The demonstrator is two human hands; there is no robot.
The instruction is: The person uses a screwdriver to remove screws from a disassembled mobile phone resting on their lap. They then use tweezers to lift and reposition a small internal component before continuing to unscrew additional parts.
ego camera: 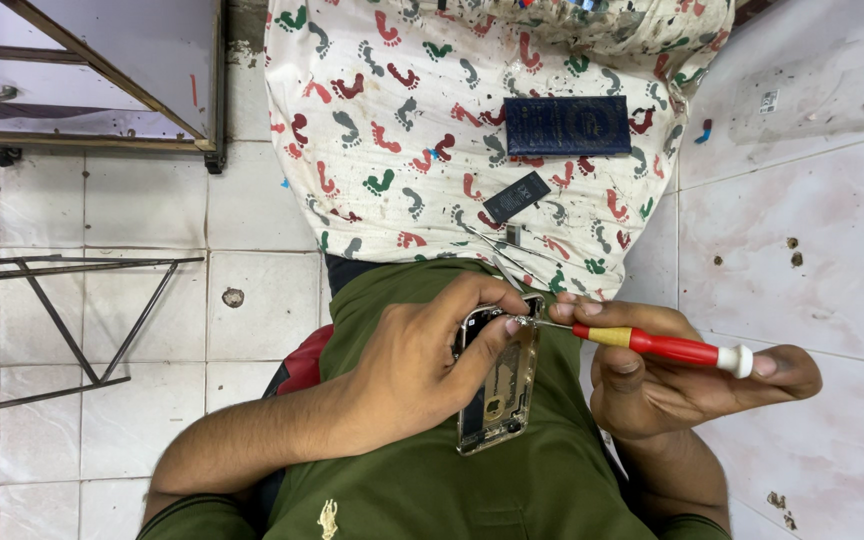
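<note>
Over the lap of a person in a green shirt, the left hand [407,375] grips an opened phone frame [497,385], its fingers clamped around the frame's left edge and the thumb pressed at the top corner. The right hand [672,385] holds a red-and-yellow screwdriver [652,345], fingers closed on the handle and a fingertip resting on its white end cap; the metal tip meets the frame's upper corner beside the left thumb. Farther off, a cloth printed with coloured footprints [382,120] carries a dark blue rectangular case [567,125], a small black flat part [515,197] and thin metal tweezers [512,255]. White floor tiles [152,210] lie to the left.
</note>
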